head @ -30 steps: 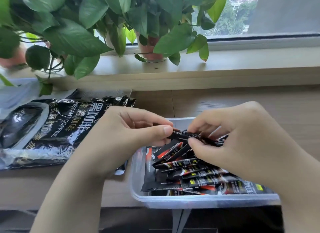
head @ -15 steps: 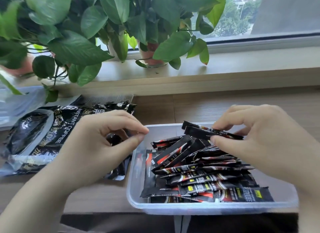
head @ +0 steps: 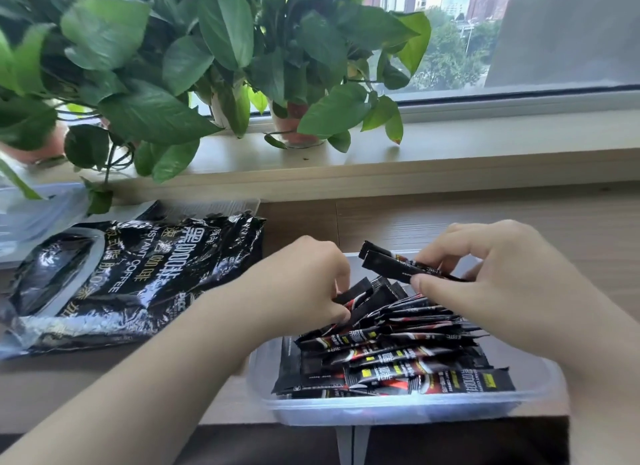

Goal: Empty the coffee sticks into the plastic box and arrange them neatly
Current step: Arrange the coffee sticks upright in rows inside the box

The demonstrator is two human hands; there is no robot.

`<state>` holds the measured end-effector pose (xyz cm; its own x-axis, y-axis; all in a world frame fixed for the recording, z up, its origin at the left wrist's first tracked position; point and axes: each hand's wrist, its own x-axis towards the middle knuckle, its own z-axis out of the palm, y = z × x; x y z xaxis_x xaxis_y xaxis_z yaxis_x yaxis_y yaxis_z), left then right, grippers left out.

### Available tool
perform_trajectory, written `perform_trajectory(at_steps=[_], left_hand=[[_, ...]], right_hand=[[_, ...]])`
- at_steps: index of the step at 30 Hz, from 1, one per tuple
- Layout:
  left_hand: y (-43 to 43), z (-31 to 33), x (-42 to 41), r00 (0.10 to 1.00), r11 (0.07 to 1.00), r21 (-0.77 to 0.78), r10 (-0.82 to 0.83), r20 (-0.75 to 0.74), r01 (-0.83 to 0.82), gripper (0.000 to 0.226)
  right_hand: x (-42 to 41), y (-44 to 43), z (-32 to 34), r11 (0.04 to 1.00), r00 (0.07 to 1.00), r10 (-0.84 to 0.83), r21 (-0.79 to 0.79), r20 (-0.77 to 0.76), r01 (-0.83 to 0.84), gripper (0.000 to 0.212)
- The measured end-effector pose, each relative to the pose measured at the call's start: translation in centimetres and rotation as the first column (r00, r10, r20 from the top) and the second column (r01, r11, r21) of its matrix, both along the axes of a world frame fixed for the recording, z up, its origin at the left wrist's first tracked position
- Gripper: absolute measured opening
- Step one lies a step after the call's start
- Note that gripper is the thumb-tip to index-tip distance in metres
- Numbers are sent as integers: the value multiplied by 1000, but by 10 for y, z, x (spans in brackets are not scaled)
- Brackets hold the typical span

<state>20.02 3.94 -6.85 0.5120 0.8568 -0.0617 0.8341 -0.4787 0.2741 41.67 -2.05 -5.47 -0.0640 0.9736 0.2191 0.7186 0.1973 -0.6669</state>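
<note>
A clear plastic box (head: pixel 408 411) sits at the table's near edge, holding several black coffee sticks (head: pixel 408 364) stacked roughly crosswise. My right hand (head: pixel 502 284) pinches two or so coffee sticks (head: pixel 384 264) between thumb and fingers above the box's far side. My left hand (head: pixel 298 288) reaches into the box's left side and pinches the ends of tilted sticks (head: pixel 360 300) there. The black instant coffee bag (head: pixel 114 284) lies flat on the table to the left of the box.
Potted leafy plants (head: pixel 194 66) stand on the windowsill (head: pixel 450 146) behind the table, their leaves hanging over the bag's far end. A clear plastic sheet or lid (head: pixel 31 215) lies at the far left. Bare wooden tabletop (head: pixel 519 215) stretches to the right of the box.
My left hand has moved right from beside the bag into the box and taken hold of tilted sticks. My right hand still holds its sticks above the pile.
</note>
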Motion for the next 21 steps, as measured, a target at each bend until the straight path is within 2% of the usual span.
perform_trajectory(at_steps=[7,9,11,12,15,18,21], left_hand=[[-4,8,-9,987,990,-101,111,116,-100,4],[-9,11,-8,980,992,-81,112,164,-100,6],[-16,15,-8,940,984,-72,178,290,-164,14],[-20,17,-8,891,970,-106,241,384,-217,17],[-27,24,-8,653,908,-316,418,632,-276,17],[-32,27,2,457,839,-481,542,705,-253,17],[-34,29,12,277,764,-620,643,713,-178,21]], right_hand=[[8,0,1,1000,999,12,13,-45,-12,7],[12,-1,3,1000,996,17,12,-92,-16,8],[14,-3,4,1000,994,23,15,-105,-22,9],[16,-3,4,999,995,20,27,-100,-18,10],[16,-3,4,989,998,-40,140,-38,45,12],[9,-5,5,970,997,-30,237,-76,47,21],[-1,-7,5,954,1000,-13,299,-3,14,29]])
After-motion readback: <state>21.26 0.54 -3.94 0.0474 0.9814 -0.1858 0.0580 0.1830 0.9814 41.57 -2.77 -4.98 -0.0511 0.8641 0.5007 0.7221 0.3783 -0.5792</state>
